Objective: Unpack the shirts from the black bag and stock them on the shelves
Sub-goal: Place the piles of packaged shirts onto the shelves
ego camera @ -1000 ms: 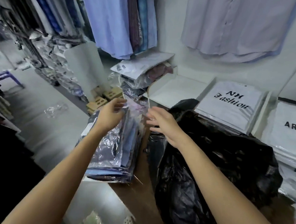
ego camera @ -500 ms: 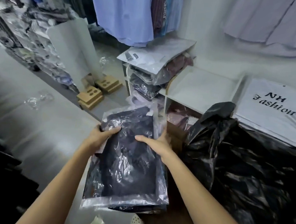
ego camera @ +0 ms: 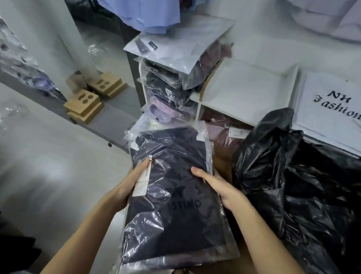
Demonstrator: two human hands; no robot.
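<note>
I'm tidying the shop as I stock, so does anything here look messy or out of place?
Yes. The pale packet on top of the shelf unit lies tilted, overhanging the edge. Loose clear plastic wrap sits crumpled on the floor at left. The packaged shirts in both hands look intact.

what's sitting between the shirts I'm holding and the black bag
In the head view, only the right hand gripping the packaged shirts, with brown surface before the black bag.

We look from one wide-angle camera on the head, facing forward and steeply down; both forearms rise from the bottom edge; the packed shirts (ego camera: 171,200) lie close below us; the white shelves (ego camera: 242,92) stand farther ahead; straight lines bend at the edges.
</note>
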